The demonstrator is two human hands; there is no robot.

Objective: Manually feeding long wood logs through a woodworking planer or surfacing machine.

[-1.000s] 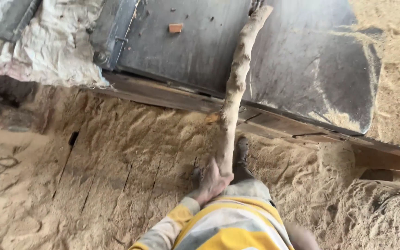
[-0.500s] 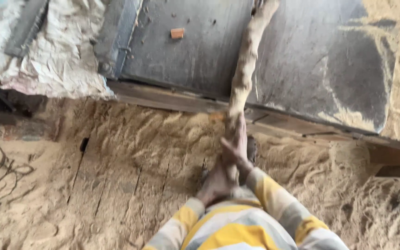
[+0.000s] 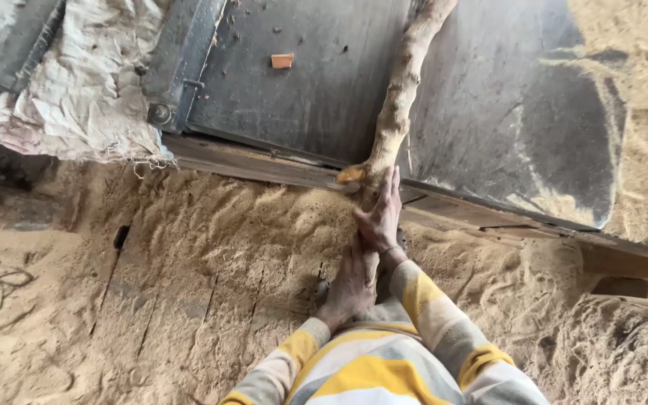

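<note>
The rough wooden log [image 3: 403, 97], pale and knotty with its bark off, lies lengthwise away from the person, its near end held at the middle of the view and its far end running off toward 12 o'clock over a dark metal surface [image 3: 324, 90]. Nearest the camera, at 6 o'clock, are the person's two sleeves, striped yellow, grey and white. Just beyond them the left hand [image 3: 350, 289] is wrapped around the near end of the log, fingers closed on it, low over the sawdust. A little farther out, touching the left hand, the right hand [image 3: 382, 217] rests on the log with its fingers stretched flat along the wood toward 12 o'clock, pressing rather than curling round it. All about the hands, from 9 o'clock round to 3 o'clock, a thick bed of sawdust [image 3: 211, 255] covers old cracked planks. Past the hands a wooden edge beam [image 3: 249, 161] borders the dark surface, and the log crosses it. On the surface at 11 o'clock sits a small orange block [image 3: 282, 61]. Far off at 10 o'clock lies a crumpled whitish sack [image 3: 76, 97].
</note>
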